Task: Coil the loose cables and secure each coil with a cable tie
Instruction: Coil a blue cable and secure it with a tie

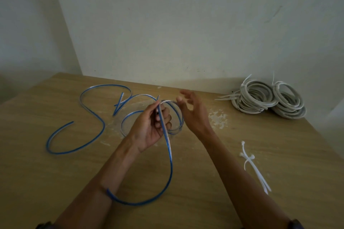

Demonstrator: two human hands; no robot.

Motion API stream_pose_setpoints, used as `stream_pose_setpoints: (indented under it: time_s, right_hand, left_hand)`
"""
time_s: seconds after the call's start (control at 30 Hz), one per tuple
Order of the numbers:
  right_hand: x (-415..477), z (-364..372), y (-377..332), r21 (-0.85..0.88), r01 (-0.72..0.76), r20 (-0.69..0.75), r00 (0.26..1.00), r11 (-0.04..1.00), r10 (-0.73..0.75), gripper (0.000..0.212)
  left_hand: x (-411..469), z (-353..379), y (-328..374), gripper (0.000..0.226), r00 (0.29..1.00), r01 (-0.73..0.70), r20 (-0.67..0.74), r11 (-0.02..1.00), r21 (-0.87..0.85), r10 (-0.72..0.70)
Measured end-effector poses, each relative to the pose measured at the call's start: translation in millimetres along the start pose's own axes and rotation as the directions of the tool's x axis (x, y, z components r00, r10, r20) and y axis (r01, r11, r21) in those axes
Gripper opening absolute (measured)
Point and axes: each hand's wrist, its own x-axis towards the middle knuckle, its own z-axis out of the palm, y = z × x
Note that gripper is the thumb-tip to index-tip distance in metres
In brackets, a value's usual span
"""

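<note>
A wooden worktop (307, 173) carries a loose blue cable (171, 163) sprawling from left to centre. Tied white coils (268, 98) sit far right. The left hand (150, 128) has its grip clamped on the cable. The right hand (193, 113) hovers just beside it, grip apart. Cable ties (256, 170) lie near right.

On the table (204, 201) the loose cable (103, 126) sprawls left — coils (247, 106) far right, cable ties (256, 171) before them.

Blue cable (170, 154): no print can be read on its sheath.
Grey coils (260, 98): no marking can be read; too small and blurred.
Cable ties (255, 167): plain white, no lettering legible.
Desk (204, 201): no label or number legible.
Wall (186, 24): no sign or writing legible.
</note>
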Motion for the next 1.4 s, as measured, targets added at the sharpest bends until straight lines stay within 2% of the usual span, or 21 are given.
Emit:
stream_pose_setpoints:
  time_s: [0.07, 0.1, 0.17, 0.23, 0.27, 0.33, 0.43, 0.57, 0.6, 0.67, 0.73, 0.87, 0.97, 1.03, 1.07, 1.13, 1.2, 1.23, 1.27, 1.37, 1.4]
  right_hand:
    - [-6, 1, -2, 0.118, -0.112, 0.255, 0.964, 0.987, 0.079, 0.041]
    - [-7, 3, -3, 0.209, -0.152, 0.281, 0.955, 0.966, 0.09, 0.041]
    - [-3, 4, -5, 0.329, -0.177, 0.156, 0.979, 0.927, 0.131, 0.035]
    - [4, 0, -4, 0.31, -0.161, 0.016, 0.986, 0.937, 0.164, 0.028]
    - [5, -2, -6, 0.252, -0.111, -0.033, 0.992, 0.961, 0.124, 0.024]
    - [1, 0, -14, 0.038, 0.117, -0.08, 0.99, 0.992, -0.113, 0.017]
    - [-8, 16, -12, -0.278, 0.331, 0.013, 0.94, 0.902, -0.341, 0.023]
    - [0, 12, 3, -0.437, 0.408, 0.037, 0.899, 0.802, -0.437, 0.027]
    - [0, 8, 2, -0.352, 0.382, 0.043, 0.918, 0.854, -0.393, 0.026]
    - [-2, 5, -7, -0.056, 0.195, 0.125, 0.974, 0.979, -0.187, 0.027]
    - [-3, 5, -9, 0.084, 0.095, 0.16, 0.981, 0.992, -0.108, 0.026]
    - [-2, 9, -3, -0.012, 0.251, 0.105, 0.963, 0.968, -0.249, 0.024]
    - [-5, 11, -10, -0.023, 0.167, 0.155, 0.975, 0.986, -0.161, 0.021]
    - [-6, 5, -18, -0.067, -0.01, 0.226, 0.974, 0.998, 0.025, 0.037]
    - [-6, -1, -21, -0.096, -0.119, 0.337, 0.93, 0.988, 0.145, 0.046]
    - [-9, -11, -29, -0.166, -0.239, 0.636, 0.716, 0.957, 0.289, 0.044]
    - [-14, -15, -33, -0.146, -0.161, 0.853, 0.48, 0.976, 0.207, 0.024]
    - [-14, -17, -33, -0.102, -0.105, 0.889, 0.436, 0.989, 0.138, 0.019]
    - [-11, -20, -33, -0.077, -0.042, 0.878, 0.471, 0.996, 0.088, 0.015]
    - [0, -32, -42, -0.101, 0.13, 0.693, 0.721, 0.986, -0.024, 0.013]
    - [-1, -32, -45, -0.14, 0.144, 0.672, 0.741, 0.98, -0.012, 0.019]
  left_hand:
    - [0, -2, 1, 0.03, 1.0, -0.023, 0.001, 1.0, -0.017, 0.023]
    - [-1, -2, 2, 0.027, 0.999, -0.034, -0.01, 0.999, -0.001, 0.034]
    - [-2, -3, 5, 0.023, 0.998, -0.042, -0.048, 0.999, 0.007, 0.043]
    - [-1, -4, 4, 0.021, 0.996, -0.024, -0.089, 1.0, -0.012, 0.023]
    - [-1, -5, 3, 0.027, 0.996, -0.006, -0.095, 1.0, -0.026, 0.004]
    - [-1, -3, 1, 0.041, 0.998, 0.045, -0.04, 0.998, -0.038, -0.046]
    - [-2, -4, 0, 0.057, 0.992, 0.103, 0.07, 0.995, 0.012, -0.103]
    - [-1, -13, 4, 0.037, 0.983, 0.133, 0.124, 0.991, 0.008, -0.133]
    - [0, -14, 4, 0.032, 0.982, 0.13, 0.137, 0.992, -0.002, -0.129]
    - [1, -14, 1, 0.025, 0.982, 0.122, 0.146, 0.992, -0.024, -0.117]
    - [2, -14, -1, 0.026, 0.979, 0.131, 0.16, 0.991, -0.035, -0.124]
    - [1, -13, 3, 0.048, 0.985, 0.132, 0.117, 0.991, -0.029, -0.128]
    - [5, -15, 2, 0.052, 0.994, 0.073, -0.075, 0.996, -0.047, -0.076]
    - [8, -21, 4, 0.046, 0.992, -0.017, -0.128, 0.996, -0.092, 0.005]
    - [9, -25, 7, 0.044, 0.991, -0.061, -0.13, 0.989, -0.133, 0.043]
    - [10, -31, 16, 0.045, 0.988, -0.123, -0.123, 0.971, -0.206, 0.099]
    - [9, -36, 23, 0.047, 0.982, -0.168, -0.123, 0.958, -0.232, 0.143]
    - [8, -37, 26, 0.047, 0.978, -0.19, -0.134, 0.954, -0.232, 0.163]
    - [7, -39, 28, 0.046, 0.972, -0.212, -0.151, 0.951, -0.225, 0.181]
    - [5, -46, 37, 0.046, 0.951, -0.282, -0.188, 0.937, -0.204, 0.245]
    - [6, -46, 39, 0.046, 0.945, -0.301, -0.194, 0.929, -0.214, 0.261]
